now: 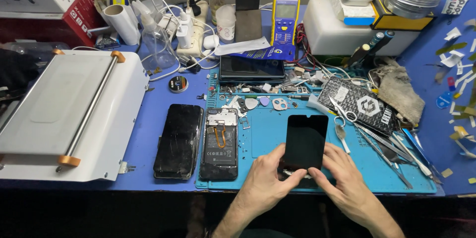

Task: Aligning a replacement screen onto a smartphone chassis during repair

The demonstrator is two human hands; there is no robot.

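Note:
A thin black phone screen panel (pixel 305 141) is held up over the blue work mat (pixel 267 129), tilted towards me. My left hand (pixel 265 181) pinches its lower left edge and my right hand (pixel 342 178) grips its lower right corner. Something dark lies on the mat under the panel, mostly hidden. Left of my hands lies an opened phone (pixel 219 143) with its battery and boards showing. Beside it lies a black phone back cover (pixel 179 140).
A white machine with a metal bar (pixel 69 114) fills the left of the blue table. Scissors (pixel 342 114), tweezers and blades (pixel 391 148) lie right of the mat by a black pouch (pixel 362 106). A yellow multimeter (pixel 285 19), a spray bottle (pixel 157 39), cables and boxes crowd the back.

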